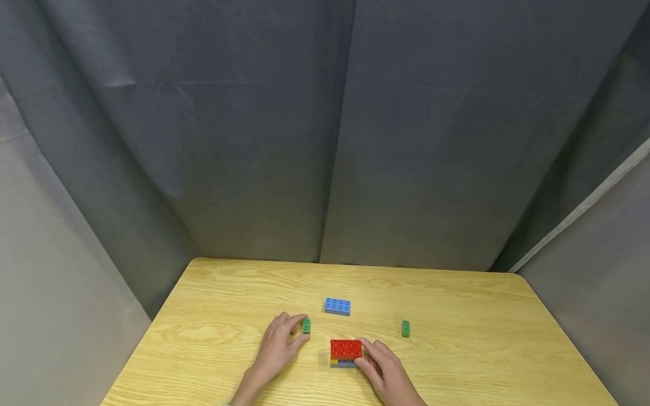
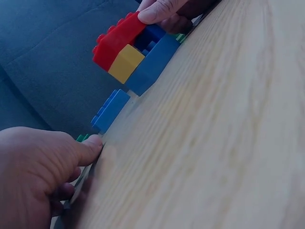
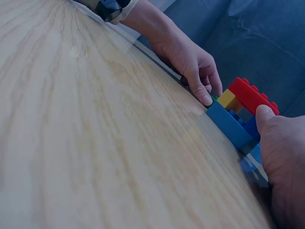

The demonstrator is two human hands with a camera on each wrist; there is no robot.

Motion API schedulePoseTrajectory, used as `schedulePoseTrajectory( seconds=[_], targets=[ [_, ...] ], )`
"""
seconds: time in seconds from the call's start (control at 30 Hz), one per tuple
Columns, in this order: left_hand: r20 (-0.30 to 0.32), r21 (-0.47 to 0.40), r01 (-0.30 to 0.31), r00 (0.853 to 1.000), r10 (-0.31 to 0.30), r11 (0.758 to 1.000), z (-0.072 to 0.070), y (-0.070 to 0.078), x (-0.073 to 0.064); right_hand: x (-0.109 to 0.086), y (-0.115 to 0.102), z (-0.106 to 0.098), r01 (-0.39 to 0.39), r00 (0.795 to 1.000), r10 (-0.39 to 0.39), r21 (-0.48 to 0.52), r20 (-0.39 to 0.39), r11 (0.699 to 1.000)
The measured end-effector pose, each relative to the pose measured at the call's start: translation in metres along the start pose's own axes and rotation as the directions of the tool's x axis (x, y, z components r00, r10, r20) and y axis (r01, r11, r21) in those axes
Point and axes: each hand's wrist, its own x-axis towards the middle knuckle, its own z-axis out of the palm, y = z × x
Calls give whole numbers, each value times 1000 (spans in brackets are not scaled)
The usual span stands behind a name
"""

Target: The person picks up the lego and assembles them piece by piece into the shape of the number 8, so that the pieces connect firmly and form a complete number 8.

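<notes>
The left hand pinches a small green brick at the worktop, thumb at the brick's near end and a finger at its far end, so the gap between them is narrow and filled by the brick. To its right, nearer the front, is a stack of toy building bricks, studs upward, and the right hand grips the stack's right end between thumb and fingers, the thumb against its near side. The stack is topped by a red brick; under the red brick's left end sits a yellow brick, and both stand above a blue base. A darker blue piece seems to fill the right end between red and base, though the thumb and shadow partly hide it. Beyond the stack, between the two hands, a loose blue brick with two rows of four studs lies on the worktop, touching neither hand. A second green brick lies well apart on the right, beyond the right hand. Grey curtains hang behind the worktop's far edge.
</notes>
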Motion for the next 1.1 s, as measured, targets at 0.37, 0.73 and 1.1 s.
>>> schedulePoseTrajectory(
  seconds=[0.37, 0.73, 1.1],
  targets=[
    [-20, 6, 8, 1000, -8, 1000, 0, 1, -1, 0, -2, 1, -18, 1000, 18, -32, -5, 999],
    [18, 3, 23, 1000, -23, 1000, 2, -1, -2, -1, -1, 3, 4, 999, -4, -12, -35, 1000],
    [66, -60, 44, 997, -40, 997, -1, 5, -2, 0, -2, 2, -45, 999, 44, -64, -15, 997]
  ],
)
